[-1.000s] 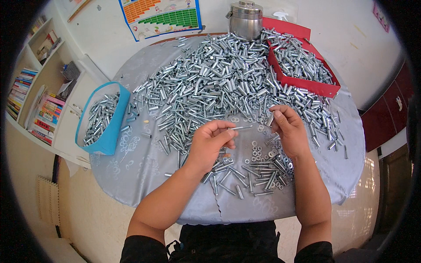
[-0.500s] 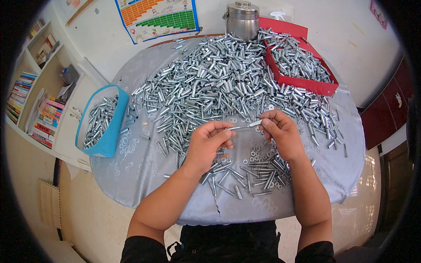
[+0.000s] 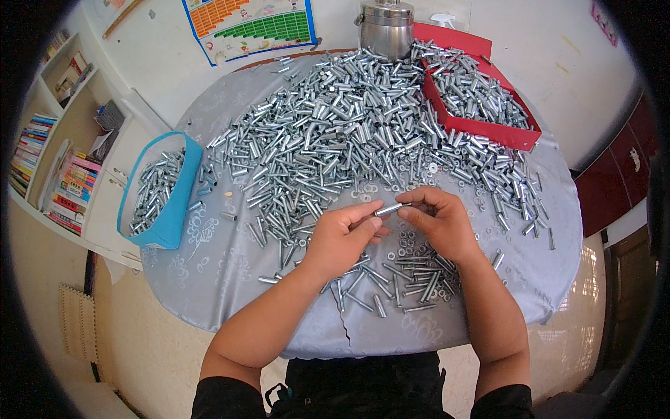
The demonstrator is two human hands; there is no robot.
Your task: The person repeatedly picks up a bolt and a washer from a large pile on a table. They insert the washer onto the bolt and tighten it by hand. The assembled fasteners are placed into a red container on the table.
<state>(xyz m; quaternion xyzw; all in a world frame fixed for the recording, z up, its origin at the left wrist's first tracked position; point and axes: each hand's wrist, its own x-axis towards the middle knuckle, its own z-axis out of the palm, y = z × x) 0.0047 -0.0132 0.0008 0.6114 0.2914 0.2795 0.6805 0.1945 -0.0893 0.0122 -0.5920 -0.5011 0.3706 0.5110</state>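
Observation:
My left hand (image 3: 343, 236) and my right hand (image 3: 442, 222) meet over the near middle of the table, both closed in a pinch. Between them lies a shiny metal sleeve on a bolt (image 3: 389, 209), almost level. My left fingertips grip its left end, and my right thumb and forefinger pinch the right end. How far the bolt runs inside the sleeve is hidden. Below my hands lie loose bolts (image 3: 419, 279) and small washers (image 3: 403, 246). Just beyond rises a broad heap of metal sleeves and bolts (image 3: 328, 133).
A blue fabric bin (image 3: 167, 227) with metal parts stands on the left. At the back right is an open red box (image 3: 488, 133) full of sleeves, beside a steel pot (image 3: 386, 33). A grey cloth (image 3: 230, 286) covers the round table; bookshelves (image 3: 52, 160) stand at left.
The sleeve has slid along the bolt toward my left hand, covering the shank that showed between my hands. My right hand has come closer to the left and slightly lower.

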